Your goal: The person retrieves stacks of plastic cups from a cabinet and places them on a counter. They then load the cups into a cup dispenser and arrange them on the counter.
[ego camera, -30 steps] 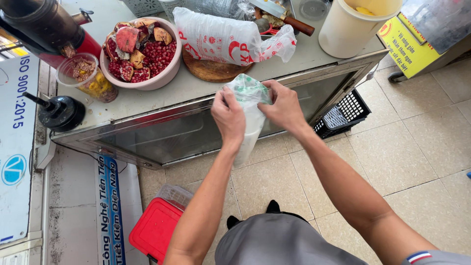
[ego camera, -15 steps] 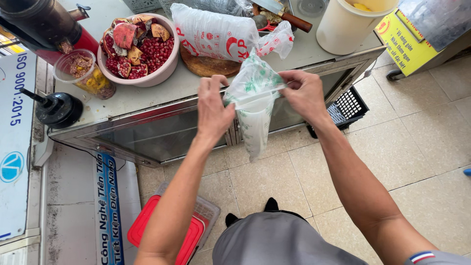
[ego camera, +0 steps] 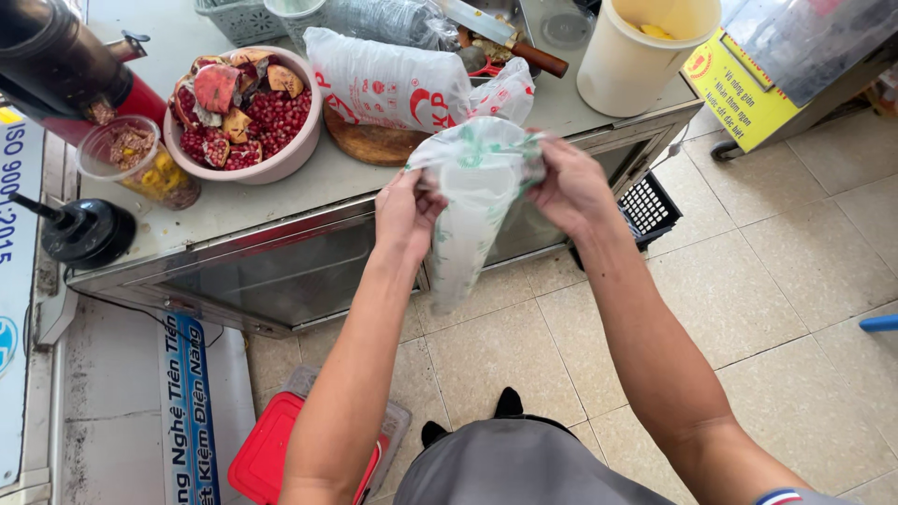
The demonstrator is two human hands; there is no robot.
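Left hand (ego camera: 407,213) and right hand (ego camera: 571,187) each pinch one side of a thin plastic bag (ego camera: 472,201), held in the air just off the counter's (ego camera: 234,210) front edge. One pink bowl (ego camera: 271,168) holds cut pomegranate pieces. One clear cup (ego camera: 140,168) at the left edge holds fruit scraps. One cream bucket (ego camera: 636,65) stands at the right corner.

Floor (ego camera: 795,252) of pale beige square tiles with dark grout lines, evenly lit by soft daylight, no hard shadows. Stainless-steel worktop (ego camera: 281,201) stands across the upper part of the view, its glass-fronted cabinet (ego camera: 281,276) below reflecting the tiles; a black slatted crate (ego camera: 647,208) sits on the floor at its right end, a yellow sign board (ego camera: 739,89) leans further right. A red-lidded plastic box (ego camera: 267,458) rests on the floor near a blue-and-white banner (ego camera: 187,411) at lower left.
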